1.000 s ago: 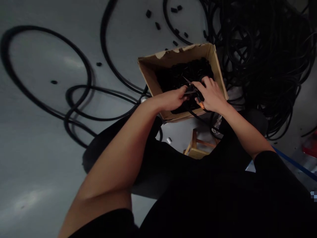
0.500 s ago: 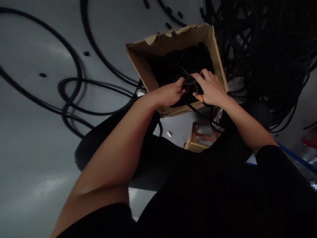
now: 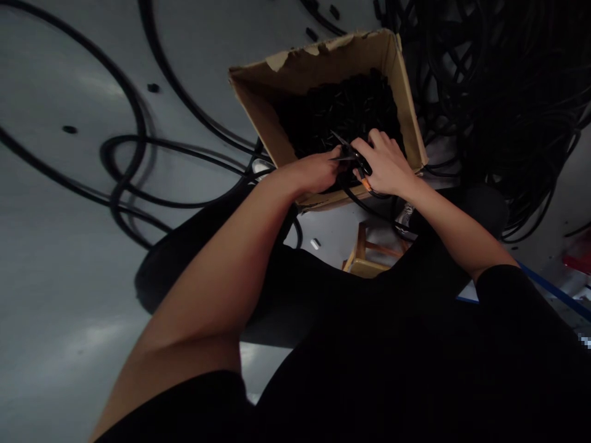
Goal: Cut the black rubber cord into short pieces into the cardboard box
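My right hand (image 3: 385,165) is closed round scissors (image 3: 362,161) with black and orange handles. Their blades stand apart and point left, beside the fingers of my left hand (image 3: 318,172). The left hand is closed at the near side of the cardboard box (image 3: 409,117); its fingertips are partly hidden, and what they pinch is too dark to make out. Below both hands, many short black pieces (image 3: 346,104) fill the box. A black hose (image 3: 364,208) runs from near the left hand over the box's near edge toward the right.
Loops of black hose (image 3: 138,138) lie on the grey floor at the left, with a few loose black pieces. A large tangle of black hose (image 3: 508,123) stands at the right. A wooden stool (image 3: 364,267) shows between my legs.
The view has shifted slightly, so the box sits a little higher. The scissor blades now stand wider apart, and the right hand has turned slightly on the handles.
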A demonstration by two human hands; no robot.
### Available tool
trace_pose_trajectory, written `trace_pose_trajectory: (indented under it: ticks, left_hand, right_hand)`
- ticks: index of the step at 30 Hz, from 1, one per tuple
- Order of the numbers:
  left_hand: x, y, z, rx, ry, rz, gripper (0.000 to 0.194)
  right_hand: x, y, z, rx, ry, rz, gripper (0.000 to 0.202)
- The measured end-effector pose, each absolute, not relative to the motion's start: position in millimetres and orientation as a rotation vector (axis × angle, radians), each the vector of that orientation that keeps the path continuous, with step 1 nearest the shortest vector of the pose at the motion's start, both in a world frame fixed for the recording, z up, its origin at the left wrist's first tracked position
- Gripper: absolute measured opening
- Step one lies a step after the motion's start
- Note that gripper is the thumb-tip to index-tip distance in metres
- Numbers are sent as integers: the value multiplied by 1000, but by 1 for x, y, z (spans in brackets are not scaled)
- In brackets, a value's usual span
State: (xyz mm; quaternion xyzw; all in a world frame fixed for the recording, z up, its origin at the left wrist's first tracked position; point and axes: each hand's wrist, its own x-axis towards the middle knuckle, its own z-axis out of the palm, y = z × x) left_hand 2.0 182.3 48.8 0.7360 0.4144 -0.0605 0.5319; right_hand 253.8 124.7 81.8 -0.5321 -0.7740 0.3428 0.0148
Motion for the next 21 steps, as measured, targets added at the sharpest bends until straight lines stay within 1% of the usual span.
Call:
trace_pose_trajectory:
  ticks: [2, 7, 11, 14, 17, 21]
  left_hand:
    - [-1, 187, 51, 1788, 947, -259, 38]
    - [-7, 193, 50, 1833, 941, -391, 15]
    - [-12, 192, 40, 1829, 983, -430, 10]
    - [-19, 192, 31, 1830, 1005, -403, 16]
    - [-23, 193, 28, 1831, 990, -361, 31]
    - [-18, 189, 39, 1803, 1017, -382, 51]
  right_hand:
    - [253, 125, 81, -1651, -2419, 1077, 48]
    - [255, 124, 81, -1667, -2391, 1076, 41]
    - [254, 126, 86, -1753, -2402, 1079, 37]
    - [253, 128, 89, -1773, -2421, 1081, 35]
    - [252, 129, 89, -1757, -2422, 1085, 34]
    - [255, 131, 88, -1737, -2410, 1092, 34]
